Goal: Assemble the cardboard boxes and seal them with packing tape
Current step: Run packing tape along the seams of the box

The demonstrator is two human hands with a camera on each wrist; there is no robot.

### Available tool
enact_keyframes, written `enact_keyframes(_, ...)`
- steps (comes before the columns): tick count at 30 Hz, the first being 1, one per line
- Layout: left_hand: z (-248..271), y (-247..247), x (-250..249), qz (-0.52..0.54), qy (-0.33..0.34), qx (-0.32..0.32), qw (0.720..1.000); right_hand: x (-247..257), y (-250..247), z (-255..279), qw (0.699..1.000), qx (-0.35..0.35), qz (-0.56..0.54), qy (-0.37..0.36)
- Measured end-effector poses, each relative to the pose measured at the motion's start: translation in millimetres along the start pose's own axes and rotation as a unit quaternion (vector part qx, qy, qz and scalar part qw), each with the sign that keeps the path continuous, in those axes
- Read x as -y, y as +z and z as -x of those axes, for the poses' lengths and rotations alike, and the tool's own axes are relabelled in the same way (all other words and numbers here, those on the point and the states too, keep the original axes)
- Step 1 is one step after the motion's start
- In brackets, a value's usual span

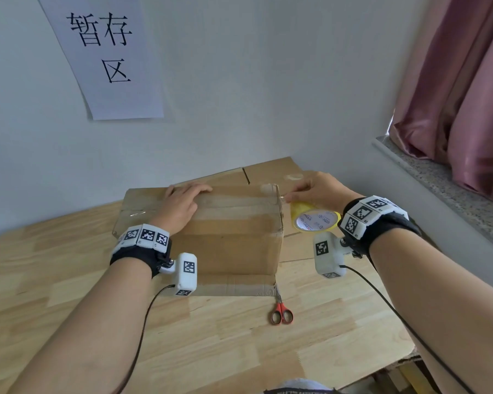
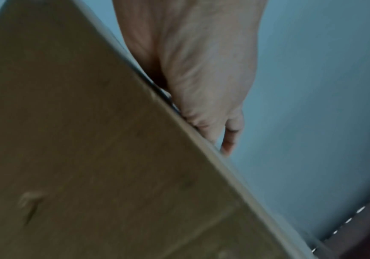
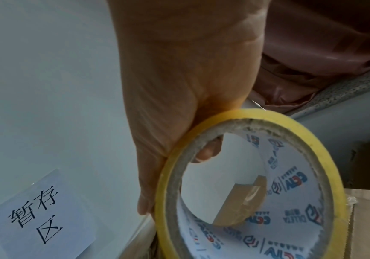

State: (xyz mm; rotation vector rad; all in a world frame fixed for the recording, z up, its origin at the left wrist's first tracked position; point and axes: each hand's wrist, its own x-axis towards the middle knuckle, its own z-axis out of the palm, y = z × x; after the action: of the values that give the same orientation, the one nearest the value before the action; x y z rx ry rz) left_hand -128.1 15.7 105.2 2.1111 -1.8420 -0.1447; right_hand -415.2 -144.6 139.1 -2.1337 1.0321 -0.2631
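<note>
A brown cardboard box (image 1: 228,237) stands on the wooden table (image 1: 69,280), its top flaps closed with clear tape running along the seam. My left hand (image 1: 182,206) lies flat on the box top (image 2: 90,140), fingers straight and pressing down near the far edge. At the box's right top corner my right hand (image 1: 316,191) grips a yellow roll of packing tape (image 1: 315,220), thumb inside the core (image 3: 208,150) and fingers round the outside (image 3: 254,192). A strip of tape runs from the roll to the box corner.
Red-handled scissors (image 1: 281,311) lie on the table in front of the box's right corner. Flat cardboard sheets (image 1: 271,169) lie behind and to the right of the box. A white wall with a paper sign (image 1: 106,55) is close behind; a windowsill (image 1: 439,177) and pink curtain (image 1: 467,89) stand right.
</note>
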Motion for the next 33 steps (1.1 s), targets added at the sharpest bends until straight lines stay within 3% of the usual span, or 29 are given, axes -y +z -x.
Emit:
enact_keyframes(5,2,12,-8,-0.03,-0.021,-0.029,0.999,-3,-2,0,1.0,-0.015,0.002,-0.005)
enact_keyframes(10,9,15,-12,-0.091,-0.052,0.064,0.992,-6,3,-1,1.0,0.003,0.003,0.006)
enact_keyframes(14,-6,8,-25,-0.064,-0.079,0.099,0.99,-9,0,0,1.0,0.0,0.0,0.015)
enact_keyframes(20,-18,20,-62,-0.033,0.005,0.07,0.997,-12,-9,4,0.999,-0.012,0.016,0.025)
enact_keyframes(33,-30,23,-89,-0.113,-0.094,0.096,0.984,-16,-2,3,0.999,0.011,0.026,0.026)
